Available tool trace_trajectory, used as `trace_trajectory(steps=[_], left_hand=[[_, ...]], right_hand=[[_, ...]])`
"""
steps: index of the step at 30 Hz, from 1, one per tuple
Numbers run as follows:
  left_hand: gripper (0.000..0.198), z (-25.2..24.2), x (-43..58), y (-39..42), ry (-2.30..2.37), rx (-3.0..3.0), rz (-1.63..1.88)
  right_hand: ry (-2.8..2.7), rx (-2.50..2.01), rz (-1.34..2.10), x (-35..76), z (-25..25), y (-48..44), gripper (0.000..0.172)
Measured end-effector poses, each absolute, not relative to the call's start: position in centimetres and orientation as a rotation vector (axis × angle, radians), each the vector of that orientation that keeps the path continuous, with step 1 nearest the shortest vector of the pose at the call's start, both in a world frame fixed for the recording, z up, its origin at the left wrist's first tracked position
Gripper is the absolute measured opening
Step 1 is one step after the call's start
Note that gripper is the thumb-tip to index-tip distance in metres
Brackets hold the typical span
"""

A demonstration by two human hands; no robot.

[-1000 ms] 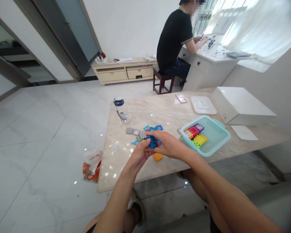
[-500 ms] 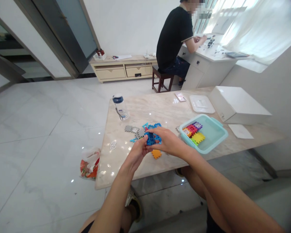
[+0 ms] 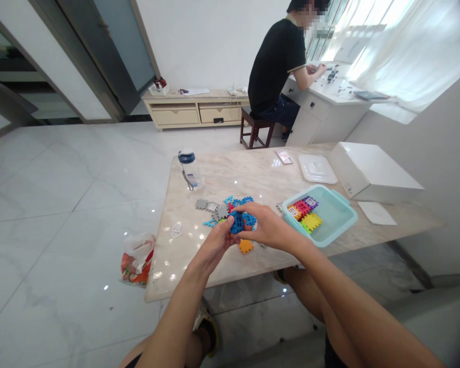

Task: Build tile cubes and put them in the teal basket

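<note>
Between my two hands is a blue interlocking building piece (image 3: 236,223) with a window-like grid. My left hand (image 3: 219,239) grips its lower left side, thumb on the front. From the right, my right hand (image 3: 263,224) pinches it between thumb and fingers; some fingertips are hidden behind it. Below and behind lie loose grey pieces (image 3: 219,212), blue pieces (image 3: 249,219) and an orange piece (image 3: 246,247) on the marble-look table (image 3: 199,266). Off to the left rests a small white window-shaped piece (image 3: 176,230).
A pale teal tub (image 3: 335,225) holds red, purple, orange and yellow pieces at right. Behind it are a white lid (image 3: 317,168) and a white box (image 3: 375,171). A water bottle (image 3: 190,171) stands at the back left. A person (image 3: 278,66) sits at another desk.
Both hands still hold the blue piece, which is turned slightly so its grid face shows more. The camera view has shifted a little.
</note>
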State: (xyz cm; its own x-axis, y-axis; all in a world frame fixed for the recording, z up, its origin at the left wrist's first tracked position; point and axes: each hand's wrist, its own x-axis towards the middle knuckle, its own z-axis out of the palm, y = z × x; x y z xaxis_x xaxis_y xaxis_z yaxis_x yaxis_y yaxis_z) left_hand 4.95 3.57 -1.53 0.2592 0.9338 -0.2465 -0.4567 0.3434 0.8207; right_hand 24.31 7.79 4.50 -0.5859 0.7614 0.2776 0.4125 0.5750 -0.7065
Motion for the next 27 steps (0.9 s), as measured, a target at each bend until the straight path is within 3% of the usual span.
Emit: trace_trajectory(steps=[6,27], left_hand=[[0.049,-1.9,4.9,3.9,0.895,0.633,1.103],[0.059,-1.7,5.3,4.1,0.986,0.603,1.134]], right_hand=[[-2.24,-0.963,0.815,23.9,3.9,7.9,0.055],[-2.241,-0.988,0.744,23.6,2.9,8.2,0.057]])
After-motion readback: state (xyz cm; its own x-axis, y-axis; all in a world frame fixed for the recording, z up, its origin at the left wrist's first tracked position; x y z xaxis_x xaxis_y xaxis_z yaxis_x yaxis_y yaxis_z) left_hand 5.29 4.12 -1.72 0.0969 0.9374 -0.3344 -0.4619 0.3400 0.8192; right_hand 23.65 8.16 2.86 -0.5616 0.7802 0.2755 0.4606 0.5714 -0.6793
